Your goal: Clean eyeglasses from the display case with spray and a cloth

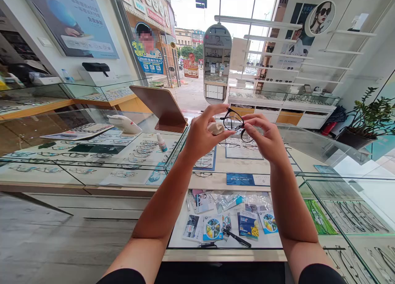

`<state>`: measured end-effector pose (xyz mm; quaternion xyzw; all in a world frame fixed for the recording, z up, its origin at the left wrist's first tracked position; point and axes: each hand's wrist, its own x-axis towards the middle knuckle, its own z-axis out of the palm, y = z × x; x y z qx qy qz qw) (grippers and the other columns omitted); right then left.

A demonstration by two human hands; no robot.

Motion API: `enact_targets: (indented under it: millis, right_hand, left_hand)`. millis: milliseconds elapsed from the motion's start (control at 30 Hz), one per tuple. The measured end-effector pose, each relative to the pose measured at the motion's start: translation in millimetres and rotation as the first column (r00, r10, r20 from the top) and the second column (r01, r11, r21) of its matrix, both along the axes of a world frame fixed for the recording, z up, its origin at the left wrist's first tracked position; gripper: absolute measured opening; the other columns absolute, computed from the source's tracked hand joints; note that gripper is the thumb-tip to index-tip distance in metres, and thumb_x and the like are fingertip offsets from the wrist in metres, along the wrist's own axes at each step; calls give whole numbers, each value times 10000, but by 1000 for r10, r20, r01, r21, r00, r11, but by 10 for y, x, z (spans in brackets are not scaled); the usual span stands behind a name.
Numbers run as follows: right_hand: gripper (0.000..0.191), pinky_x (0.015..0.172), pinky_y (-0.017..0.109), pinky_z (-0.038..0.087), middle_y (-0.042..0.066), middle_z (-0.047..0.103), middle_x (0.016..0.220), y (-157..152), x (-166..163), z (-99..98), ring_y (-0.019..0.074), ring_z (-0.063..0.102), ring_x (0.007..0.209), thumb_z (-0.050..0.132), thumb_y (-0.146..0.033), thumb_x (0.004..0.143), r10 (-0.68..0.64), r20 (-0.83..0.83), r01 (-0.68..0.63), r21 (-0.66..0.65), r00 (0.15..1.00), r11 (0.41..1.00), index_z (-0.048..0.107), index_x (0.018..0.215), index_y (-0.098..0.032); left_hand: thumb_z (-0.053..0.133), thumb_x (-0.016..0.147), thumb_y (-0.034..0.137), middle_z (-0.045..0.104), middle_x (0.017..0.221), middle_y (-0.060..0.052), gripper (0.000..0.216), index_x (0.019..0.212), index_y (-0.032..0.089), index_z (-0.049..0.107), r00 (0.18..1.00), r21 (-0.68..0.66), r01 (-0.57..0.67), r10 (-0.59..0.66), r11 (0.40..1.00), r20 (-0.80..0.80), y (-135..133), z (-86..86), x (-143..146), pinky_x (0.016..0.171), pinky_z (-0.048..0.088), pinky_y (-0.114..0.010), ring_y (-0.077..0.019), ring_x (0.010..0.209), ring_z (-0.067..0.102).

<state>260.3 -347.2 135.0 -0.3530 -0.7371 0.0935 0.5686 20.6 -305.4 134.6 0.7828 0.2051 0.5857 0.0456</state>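
Note:
A pair of black-framed glasses (233, 120) is held up in front of me, above the glass counter. My left hand (205, 129) pinches the frame at one lens, thumb below and index finger above. Tucked in the curled fingers of that same hand is a pale, crumpled cloth (215, 128). From the other side, my right hand (262, 133) grips the glasses near the bridge between thumb and fingers. One lens rim faces me on the left, while the other rim hangs lower, partly behind the right fingers.
Rows of glasses (143, 148) lie inside the glass display counter, with a small white bottle (161, 143) on top. Nearer stands a pull-out shelf with leaflets (212, 228) and a black pen (237, 237). An oval mirror (217, 61) and a brown tilted board (159, 105) rise beyond.

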Motion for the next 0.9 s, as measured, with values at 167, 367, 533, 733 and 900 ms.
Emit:
enact_targets:
  millis: [167,367,533,733,900]
  right_hand:
    - [344,1084,488,574,89,822,1335,3,4,10,258,750,1190,748,-586,1050,166,-79,-176,-147,983,973,846,986,-262]
    - [423,816,376,590,37,803,929,-35,-23,23,203,685,889,822,-678,977,246,-194,-293,-277,950,915,869,1015,-260]
    - [449,764,353,572,31,788,864,-5,-70,-15,196,672,834,852,-693,943,212,-229,-268,-251,950,930,886,1008,-250]
    - [412,911,400,626,59,865,978,73,-157,-67,226,769,935,860,-649,938,129,-305,-187,-169,944,968,864,953,-237]
    - [218,1051,462,627,95,884,1151,65,-339,-133,266,814,1122,782,-459,1022,-11,-314,16,12,949,1000,848,1009,-252]
  left_hand:
    - [1020,813,601,819,1337,-133,776,1435,271,696,987,-128,156,-149,979,61,1,8,-11,841,721,-337,-337,1264,825]
    - [1036,785,597,843,1283,-133,823,1440,262,666,973,-203,229,-219,952,74,-13,12,-40,759,714,-315,-246,954,854]
    - [1018,808,618,831,1294,-129,819,1454,266,658,974,-192,225,-216,955,65,5,4,-33,715,679,-291,-233,941,845]
    - [970,828,717,819,1278,-115,812,1448,278,685,990,-91,63,-51,994,128,27,27,2,785,640,-300,-229,1027,806]
    - [852,969,668,783,831,-41,464,906,210,819,991,-182,9,17,983,136,-160,101,33,712,559,-305,-176,757,693]
